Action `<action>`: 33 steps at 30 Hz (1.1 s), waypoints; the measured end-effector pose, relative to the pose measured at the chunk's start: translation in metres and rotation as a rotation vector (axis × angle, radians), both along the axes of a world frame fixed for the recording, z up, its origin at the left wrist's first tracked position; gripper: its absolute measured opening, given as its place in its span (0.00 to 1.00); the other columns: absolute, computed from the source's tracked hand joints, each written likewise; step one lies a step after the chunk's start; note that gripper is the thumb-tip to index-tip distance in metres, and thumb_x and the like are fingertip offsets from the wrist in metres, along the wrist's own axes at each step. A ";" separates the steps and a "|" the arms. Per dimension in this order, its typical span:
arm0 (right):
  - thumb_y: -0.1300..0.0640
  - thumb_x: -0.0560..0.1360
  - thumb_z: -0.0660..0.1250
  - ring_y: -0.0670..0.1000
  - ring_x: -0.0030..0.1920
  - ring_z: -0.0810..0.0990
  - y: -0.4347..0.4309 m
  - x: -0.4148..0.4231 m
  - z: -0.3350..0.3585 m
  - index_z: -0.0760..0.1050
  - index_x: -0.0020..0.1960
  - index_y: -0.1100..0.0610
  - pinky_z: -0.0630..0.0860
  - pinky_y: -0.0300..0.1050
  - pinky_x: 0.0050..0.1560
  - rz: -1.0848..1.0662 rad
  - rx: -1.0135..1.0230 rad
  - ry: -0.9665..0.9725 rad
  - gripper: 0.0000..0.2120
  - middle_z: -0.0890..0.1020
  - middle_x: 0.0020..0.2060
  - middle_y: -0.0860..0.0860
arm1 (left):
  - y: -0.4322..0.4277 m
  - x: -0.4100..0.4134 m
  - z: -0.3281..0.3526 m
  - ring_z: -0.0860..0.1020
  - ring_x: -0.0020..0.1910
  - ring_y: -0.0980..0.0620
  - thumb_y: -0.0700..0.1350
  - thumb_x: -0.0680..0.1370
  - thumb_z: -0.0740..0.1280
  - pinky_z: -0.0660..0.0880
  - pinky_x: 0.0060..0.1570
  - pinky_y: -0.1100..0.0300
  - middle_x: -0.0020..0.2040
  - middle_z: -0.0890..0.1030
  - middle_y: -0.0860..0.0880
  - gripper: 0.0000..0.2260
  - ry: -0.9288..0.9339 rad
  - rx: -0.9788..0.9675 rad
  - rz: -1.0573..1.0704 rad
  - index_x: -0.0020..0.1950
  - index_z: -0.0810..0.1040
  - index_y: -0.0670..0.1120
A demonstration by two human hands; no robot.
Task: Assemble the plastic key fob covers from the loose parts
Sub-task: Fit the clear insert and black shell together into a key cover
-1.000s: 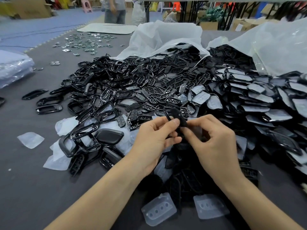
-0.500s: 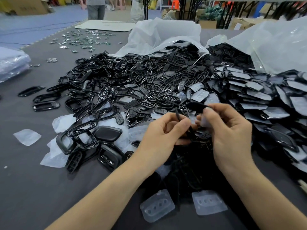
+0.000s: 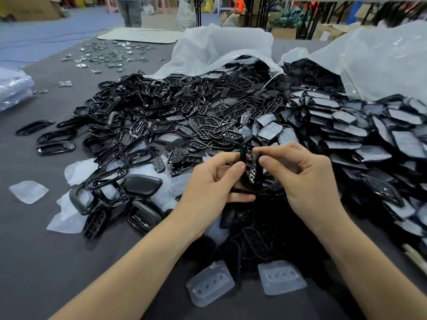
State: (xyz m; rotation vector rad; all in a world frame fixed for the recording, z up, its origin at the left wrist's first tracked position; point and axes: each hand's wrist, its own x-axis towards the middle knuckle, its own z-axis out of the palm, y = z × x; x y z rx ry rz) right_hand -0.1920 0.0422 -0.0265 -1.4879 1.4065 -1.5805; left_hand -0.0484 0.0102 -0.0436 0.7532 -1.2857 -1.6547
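Above the near middle of the table, both hands hold a black key fob frame (image 3: 244, 158) upright and edge-on. My left hand (image 3: 212, 181) pinches its left rim between thumb and fingers. My right hand (image 3: 302, 179) pinches a black perforated button insert (image 3: 254, 173) against the frame's right side. Behind the hands lies a big heap of black frames and inserts (image 3: 184, 116). To the right is a pile of black shells with clear film pads (image 3: 346, 125). A matte black back shell (image 3: 141, 185) lies left of my left hand.
Two clear silicone button pads (image 3: 210, 282) (image 3: 282, 277) lie near the front edge. More clear pads (image 3: 28, 191) sit at the left. White plastic bags (image 3: 221, 47) stand behind the heaps. Small metal emblems (image 3: 104, 55) are scattered far left. A person's legs (image 3: 131, 12) show beyond the table.
Both hands have come together and lifted slightly, turning the frame upright. The right hand brought the insert in against the frame. The view shifted a little downward.
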 end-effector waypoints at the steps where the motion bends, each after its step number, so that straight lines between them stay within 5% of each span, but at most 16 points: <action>1: 0.67 0.72 0.70 0.37 0.35 0.78 0.000 0.000 -0.001 0.82 0.47 0.54 0.70 0.26 0.39 0.004 0.003 0.006 0.10 0.78 0.37 0.49 | 0.001 -0.001 0.000 0.82 0.37 0.55 0.36 0.81 0.60 0.81 0.35 0.60 0.37 0.83 0.49 0.10 -0.015 -0.014 0.004 0.52 0.79 0.46; 8: 0.65 0.74 0.69 0.38 0.34 0.77 0.000 -0.001 -0.003 0.82 0.43 0.53 0.70 0.27 0.37 -0.043 -0.013 0.072 0.08 0.79 0.39 0.51 | 0.003 0.000 0.002 0.84 0.40 0.48 0.36 0.81 0.60 0.81 0.37 0.60 0.39 0.84 0.48 0.10 -0.030 -0.013 0.028 0.52 0.80 0.47; 17: 0.65 0.71 0.73 0.47 0.40 0.83 0.000 -0.002 -0.009 0.80 0.43 0.51 0.77 0.37 0.45 -0.054 0.018 0.005 0.09 0.83 0.40 0.51 | 0.004 0.001 -0.001 0.83 0.39 0.53 0.32 0.78 0.64 0.81 0.38 0.61 0.39 0.84 0.50 0.13 -0.036 -0.032 -0.047 0.52 0.80 0.49; 22: 0.61 0.69 0.75 0.41 0.37 0.75 -0.001 -0.004 -0.013 0.76 0.44 0.49 0.74 0.38 0.43 -0.099 0.051 -0.031 0.11 0.77 0.35 0.41 | 0.003 0.000 -0.001 0.83 0.36 0.52 0.30 0.77 0.64 0.80 0.38 0.61 0.39 0.85 0.49 0.15 -0.050 -0.060 -0.050 0.53 0.79 0.49; 29: 0.60 0.72 0.72 0.55 0.35 0.74 -0.002 -0.003 -0.011 0.82 0.38 0.54 0.74 0.55 0.42 -0.007 0.197 -0.250 0.04 0.79 0.33 0.56 | 0.003 0.000 -0.001 0.82 0.34 0.53 0.30 0.77 0.64 0.79 0.35 0.63 0.38 0.84 0.49 0.15 -0.074 -0.096 -0.061 0.54 0.78 0.48; 33: 0.64 0.74 0.69 0.52 0.30 0.70 -0.001 -0.004 -0.010 0.78 0.38 0.60 0.70 0.44 0.34 0.005 0.167 -0.172 0.05 0.74 0.28 0.55 | 0.003 0.001 -0.001 0.82 0.34 0.55 0.30 0.77 0.65 0.79 0.35 0.62 0.38 0.85 0.51 0.13 -0.154 -0.171 -0.048 0.52 0.77 0.48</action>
